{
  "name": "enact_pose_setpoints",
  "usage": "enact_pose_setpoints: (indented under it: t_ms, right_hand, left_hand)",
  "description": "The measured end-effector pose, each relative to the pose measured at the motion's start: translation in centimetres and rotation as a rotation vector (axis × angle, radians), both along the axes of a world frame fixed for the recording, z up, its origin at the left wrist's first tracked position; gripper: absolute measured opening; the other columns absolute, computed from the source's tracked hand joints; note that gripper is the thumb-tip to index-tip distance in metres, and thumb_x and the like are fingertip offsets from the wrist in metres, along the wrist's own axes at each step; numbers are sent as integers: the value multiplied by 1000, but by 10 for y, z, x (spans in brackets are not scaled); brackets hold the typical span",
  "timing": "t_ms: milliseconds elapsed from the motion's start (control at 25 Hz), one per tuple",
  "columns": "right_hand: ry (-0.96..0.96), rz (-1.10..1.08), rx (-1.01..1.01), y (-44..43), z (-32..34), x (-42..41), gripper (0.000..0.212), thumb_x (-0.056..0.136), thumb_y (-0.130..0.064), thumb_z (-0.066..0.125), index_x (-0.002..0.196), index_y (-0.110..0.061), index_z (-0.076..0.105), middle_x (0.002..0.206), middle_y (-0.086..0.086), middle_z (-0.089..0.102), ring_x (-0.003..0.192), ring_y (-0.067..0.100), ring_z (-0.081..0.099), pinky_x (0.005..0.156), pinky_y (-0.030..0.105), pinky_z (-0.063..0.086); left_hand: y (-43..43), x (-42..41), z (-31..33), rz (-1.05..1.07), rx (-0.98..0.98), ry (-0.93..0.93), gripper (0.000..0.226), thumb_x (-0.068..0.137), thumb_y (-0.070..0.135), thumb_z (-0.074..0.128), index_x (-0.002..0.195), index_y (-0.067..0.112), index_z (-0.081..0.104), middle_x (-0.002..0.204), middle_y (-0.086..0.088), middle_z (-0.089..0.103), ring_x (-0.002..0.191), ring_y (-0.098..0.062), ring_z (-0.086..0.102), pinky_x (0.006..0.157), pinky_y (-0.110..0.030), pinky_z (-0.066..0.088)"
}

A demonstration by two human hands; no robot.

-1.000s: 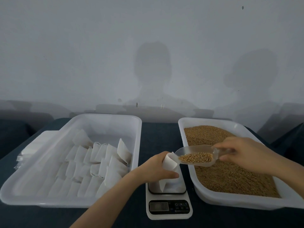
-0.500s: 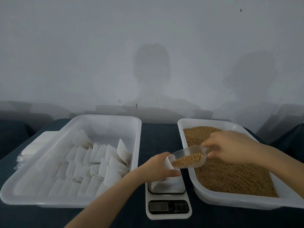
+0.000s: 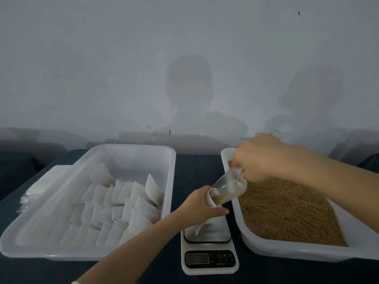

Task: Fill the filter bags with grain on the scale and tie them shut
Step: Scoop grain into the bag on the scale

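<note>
My left hand grips the open mouth of a white filter bag, whose lower end hangs onto the small white scale. My right hand holds the handle of a clear plastic scoop, tipped steeply down with its lip inside the bag's mouth. Brown grain has slid to the scoop's low end and runs into the bag. The scale's display is too dim to read.
A white tub of brown grain stands right of the scale. A white tray at left holds several filled white bags in rows. A stack of flat empty bags lies beyond its left rim. A grey wall stands close behind.
My right hand has risen and tilted the scoop from level to steeply downward, bringing its lip into the bag my left hand holds. The grain has slid to the scoop's front.
</note>
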State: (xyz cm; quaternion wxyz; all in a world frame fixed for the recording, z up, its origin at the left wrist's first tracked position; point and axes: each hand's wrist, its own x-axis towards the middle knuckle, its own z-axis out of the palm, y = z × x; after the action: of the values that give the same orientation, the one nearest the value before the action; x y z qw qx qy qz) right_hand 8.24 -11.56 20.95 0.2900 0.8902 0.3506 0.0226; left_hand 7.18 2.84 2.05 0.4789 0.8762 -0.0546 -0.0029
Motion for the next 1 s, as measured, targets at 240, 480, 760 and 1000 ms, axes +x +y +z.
enact_pose_setpoints:
  t_ms: [240,480,760,1000]
  right_hand:
    - [-229,120,-192,37,-4,-26,22,87,-11,50,68,-19,44,68,-4,46,62,12,37,76,30,26]
    - [-346,131,76,0,8,-28,21,85,-14,55,100,-26,62,99,-4,59,97,18,53,80,31,25]
    - [-353,-226,650,-148,-35,15,33,73,-31,76,103,-25,66,93,-2,72,81,23,66,84,43,44]
    - [-356,-256,508,-219,-135,39,41,57,-22,87,93,-33,70,87,-4,72,81,26,64,97,56,34]
  left_hand:
    - [4,3,-5,25,17,38,50,77,37,78,118,21,53,103,8,59,90,-7,57,74,-16,45]
    - [8,4,-7,21,-9,33,43,76,36,76,110,30,52,97,16,57,87,-2,57,70,-13,44]
    - [10,5,-8,40,-16,27,49,74,40,77,114,30,50,99,13,57,88,-6,58,68,-13,45]
    - [10,4,-9,39,-41,51,52,72,42,77,114,33,48,100,14,56,89,-7,58,67,-14,45]
